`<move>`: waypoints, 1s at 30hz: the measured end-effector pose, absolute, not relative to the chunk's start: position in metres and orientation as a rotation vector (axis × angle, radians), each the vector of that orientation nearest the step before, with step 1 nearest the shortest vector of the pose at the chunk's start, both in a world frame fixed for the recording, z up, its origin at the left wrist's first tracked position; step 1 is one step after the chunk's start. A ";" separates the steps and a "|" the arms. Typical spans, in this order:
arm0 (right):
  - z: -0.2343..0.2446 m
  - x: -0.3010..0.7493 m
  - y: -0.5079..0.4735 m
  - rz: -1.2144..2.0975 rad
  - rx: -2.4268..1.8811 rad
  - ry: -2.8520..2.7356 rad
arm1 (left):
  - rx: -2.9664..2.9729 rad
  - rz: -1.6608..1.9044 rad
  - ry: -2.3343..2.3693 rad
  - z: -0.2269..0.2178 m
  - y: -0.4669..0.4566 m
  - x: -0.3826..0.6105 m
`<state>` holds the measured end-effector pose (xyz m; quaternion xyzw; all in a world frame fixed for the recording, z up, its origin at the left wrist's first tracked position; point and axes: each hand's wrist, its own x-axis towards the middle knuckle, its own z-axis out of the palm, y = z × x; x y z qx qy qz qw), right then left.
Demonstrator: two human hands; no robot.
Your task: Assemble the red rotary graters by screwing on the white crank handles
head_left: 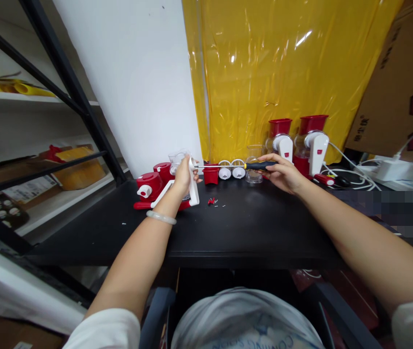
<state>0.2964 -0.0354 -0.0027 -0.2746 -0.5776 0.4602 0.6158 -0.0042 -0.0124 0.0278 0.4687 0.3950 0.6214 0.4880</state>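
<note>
My left hand [183,174] is closed around a white plastic handle part [193,186], held upright above the table. In my right hand [282,173] is a screwdriver [259,166] with a black and yellow handle. Its long shaft lies level and points left, the tip meeting the white part near my left fingers. Whether the tip sits in a screw is too small to tell. Below, on the table, lie small screws [216,201] and a little red piece [211,200]. Red and white grater bodies [149,186] stand beside my left hand, partly covered by it.
A red hopper [211,175], two white rings [224,170] and a clear cup [254,169] stand along the back of the black table [250,228]. Two assembled red and white graters [317,145] are at right, near white cables [359,177]. A shelf rack [79,92] borders the left.
</note>
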 end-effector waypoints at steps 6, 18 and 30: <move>-0.002 0.296 -0.035 1.090 -0.623 -1.300 | 1.146 1.505 0.967 0.027 -0.011 -0.004; -0.007 0.299 -0.022 1.015 -0.777 -1.348 | 1.168 1.491 1.021 0.028 -0.013 -0.003; -0.001 0.299 -0.029 0.995 -0.580 -1.270 | 1.213 1.465 1.003 0.028 -0.014 -0.001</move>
